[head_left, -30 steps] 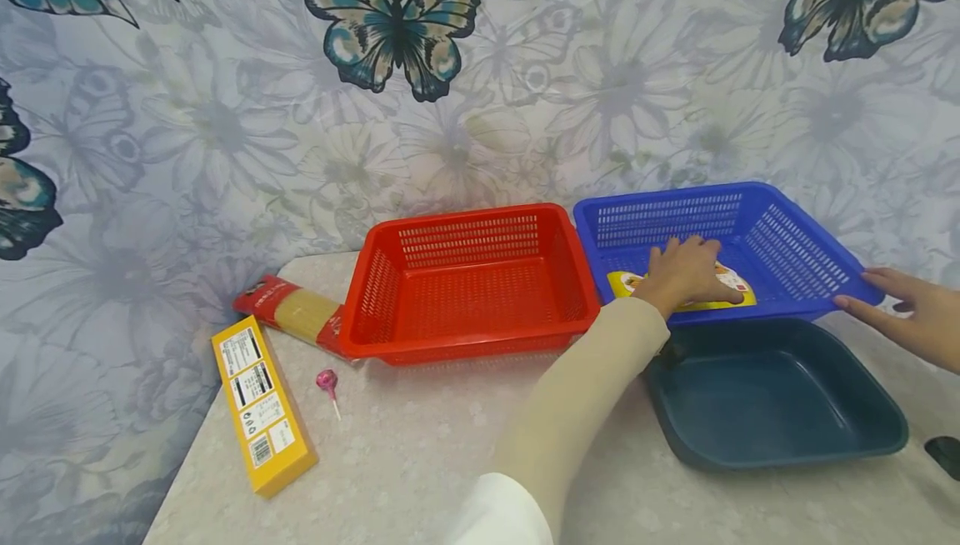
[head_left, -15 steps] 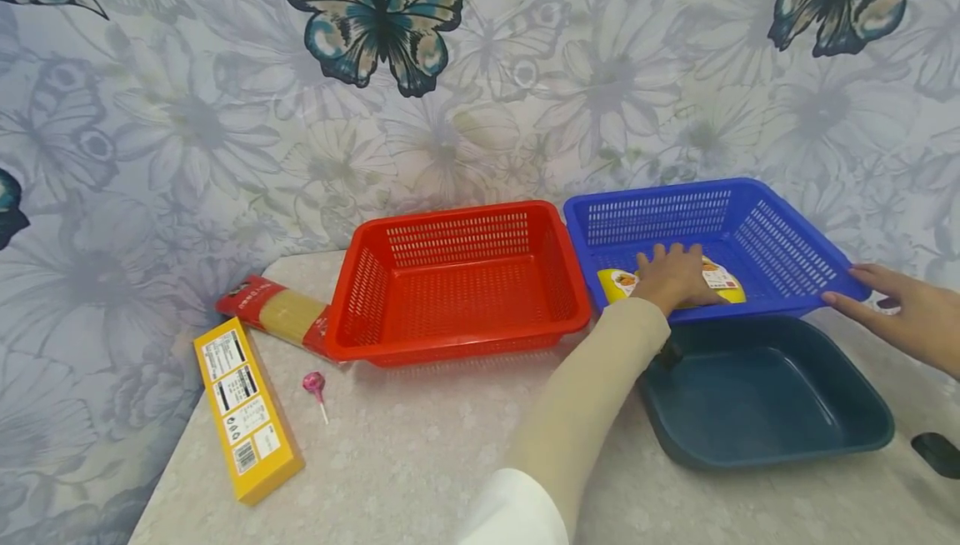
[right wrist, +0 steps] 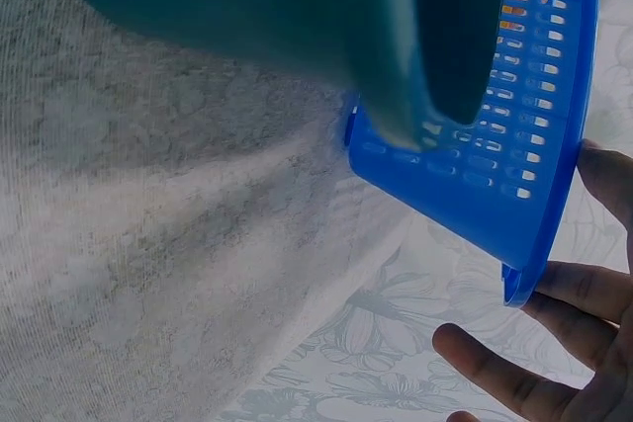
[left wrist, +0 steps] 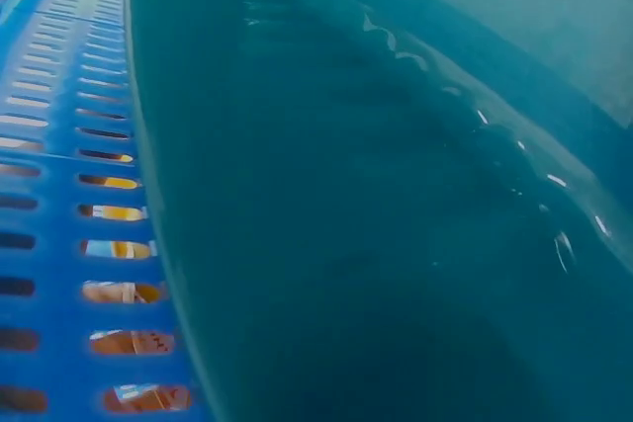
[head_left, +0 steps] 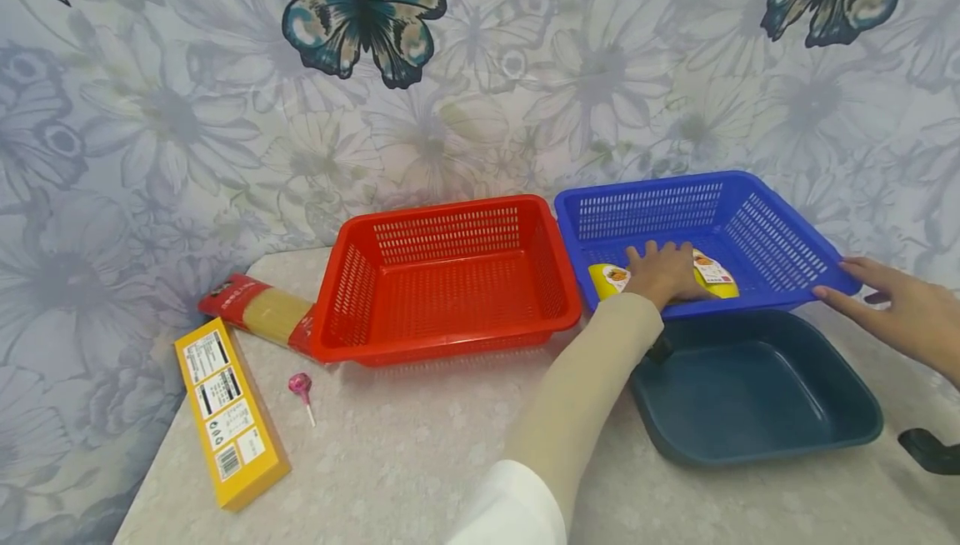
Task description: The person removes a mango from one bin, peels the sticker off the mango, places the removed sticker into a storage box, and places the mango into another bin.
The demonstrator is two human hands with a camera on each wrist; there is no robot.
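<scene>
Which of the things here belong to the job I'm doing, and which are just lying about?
Seemingly part of the job:
- yellow food packet, under the left hand
- blue slotted basket, its rim pinched by the right hand

Apparently just lying about:
- red slotted basket
- dried noodle packet
- yellow carton
- pink lollipop
- dark teal basin

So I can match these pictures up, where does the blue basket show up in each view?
Head: the blue basket is right of centre, beside the red basket.
Left wrist: part of the blue basket runs down the left edge.
Right wrist: part of the blue basket is at upper right.
Shared landmark: the dark teal tub, below the blue basket in head, filling most of left wrist, and across the top of right wrist.
</scene>
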